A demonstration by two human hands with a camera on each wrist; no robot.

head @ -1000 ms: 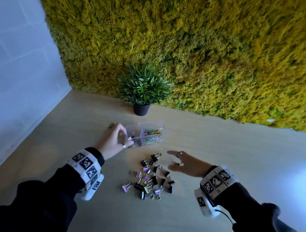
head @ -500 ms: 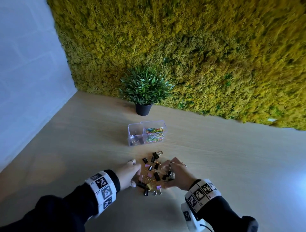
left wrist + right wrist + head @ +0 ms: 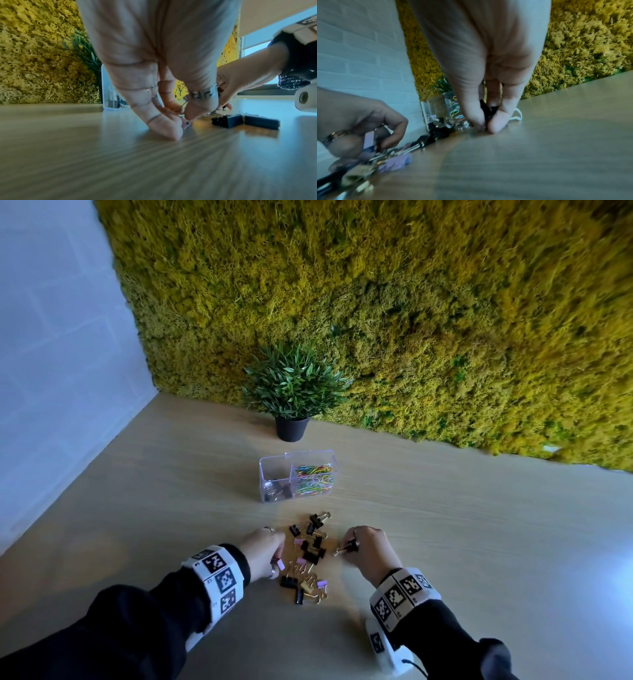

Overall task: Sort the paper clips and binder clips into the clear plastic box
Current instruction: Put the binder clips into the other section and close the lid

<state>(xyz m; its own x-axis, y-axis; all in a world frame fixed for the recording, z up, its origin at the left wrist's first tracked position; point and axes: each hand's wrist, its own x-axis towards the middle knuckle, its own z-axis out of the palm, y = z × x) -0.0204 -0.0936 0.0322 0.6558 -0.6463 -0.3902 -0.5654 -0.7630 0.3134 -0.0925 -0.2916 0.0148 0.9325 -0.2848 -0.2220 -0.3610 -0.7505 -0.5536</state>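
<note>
A pile of black, pink and gold binder clips (image 3: pixel 308 556) lies on the wooden table between my hands. Behind it stands the clear plastic box (image 3: pixel 296 475), with coloured paper clips (image 3: pixel 313 477) in its right compartment and a few binder clips in the left one. At the pile's left edge my left hand (image 3: pixel 270 556) pinches a pink binder clip (image 3: pixel 280 564) with thumb and fingers curled. On the right side, my right hand (image 3: pixel 356 546) pinches a black binder clip (image 3: pixel 488 112) against the table; its wire handle sticks out to the left in the head view.
A small potted plant (image 3: pixel 294 392) stands behind the box against the yellow moss wall (image 3: pixel 411 302). A white brick wall (image 3: pixel 51 354) borders the table on the left. Bare tabletop (image 3: pixel 479 542) stretches to the right of the hands.
My left hand came back from the box to the pile. Both hands closed in on the clips and each now pinches one. The camera view tilted down and shifted slightly.
</note>
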